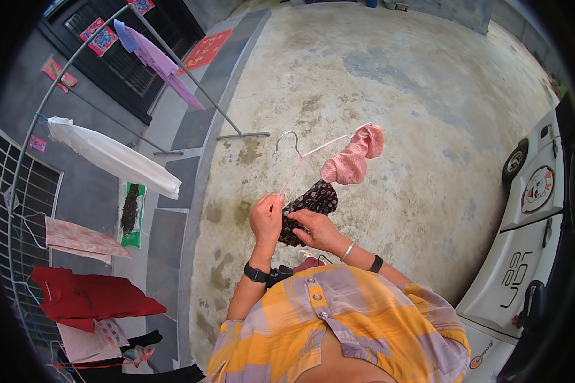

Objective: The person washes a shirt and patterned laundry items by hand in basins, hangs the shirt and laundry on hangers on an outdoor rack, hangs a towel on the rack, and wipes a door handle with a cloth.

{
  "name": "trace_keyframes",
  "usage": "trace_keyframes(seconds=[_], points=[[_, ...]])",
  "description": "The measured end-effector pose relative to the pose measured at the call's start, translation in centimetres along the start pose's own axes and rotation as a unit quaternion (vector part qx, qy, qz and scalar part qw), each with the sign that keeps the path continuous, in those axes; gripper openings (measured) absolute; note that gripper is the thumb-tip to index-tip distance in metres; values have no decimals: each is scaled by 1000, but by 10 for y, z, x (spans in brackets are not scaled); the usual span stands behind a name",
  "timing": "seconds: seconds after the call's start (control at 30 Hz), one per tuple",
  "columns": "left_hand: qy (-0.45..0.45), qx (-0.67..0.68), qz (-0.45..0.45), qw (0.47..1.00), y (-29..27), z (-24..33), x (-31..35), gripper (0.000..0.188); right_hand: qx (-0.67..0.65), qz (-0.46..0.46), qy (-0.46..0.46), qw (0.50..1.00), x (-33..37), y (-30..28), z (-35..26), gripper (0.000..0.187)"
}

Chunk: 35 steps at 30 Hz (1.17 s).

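In front of my body a pink clothes hanger [324,146] with a silver hook is held up at an angle. My left hand [266,219] is closed around its near lower corner. Bunched pink checked cloth [348,163] hangs on the hanger's far right end. Below it, black cloth with a pale round pattern [317,200] hangs down and seems joined to the pink cloth. My right hand [321,232] grips the black cloth near its lower left part, beside my left hand. Folds hide whether the two cloths are one garment.
On the left a metal drying rack [76,57] carries a purple garment [156,62], a white one [115,156], a pink checked one [86,239] and a dark red one [92,295]. A white vehicle [524,255] stands close on the right. Concrete ground [415,127] lies between.
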<state>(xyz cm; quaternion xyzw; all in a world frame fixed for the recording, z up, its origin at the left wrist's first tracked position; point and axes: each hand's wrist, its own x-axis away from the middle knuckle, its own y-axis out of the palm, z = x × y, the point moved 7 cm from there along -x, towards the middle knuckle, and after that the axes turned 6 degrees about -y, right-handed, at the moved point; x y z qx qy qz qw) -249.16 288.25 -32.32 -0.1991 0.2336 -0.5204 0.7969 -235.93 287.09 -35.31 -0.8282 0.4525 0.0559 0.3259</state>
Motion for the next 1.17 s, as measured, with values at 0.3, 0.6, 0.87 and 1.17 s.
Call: trace_keyframes(seconds=[0.3, 0.6, 0.87, 1.17], points=[[-13, 7, -6, 1000, -4, -46, -86, 22, 67, 189, 95, 975, -70, -38, 96, 25], [-35, -8, 12, 999, -48, -108, -171, 21, 27, 57, 38, 997, -184, 57, 96, 24], [-60, -45, 31, 997, -84, -147, -219, 21, 209, 88, 123, 966, -259, 49, 141, 42], [-96, -82, 112, 986, -104, -169, -277, 20, 50, -45, 42, 997, -341, 105, 177, 45]])
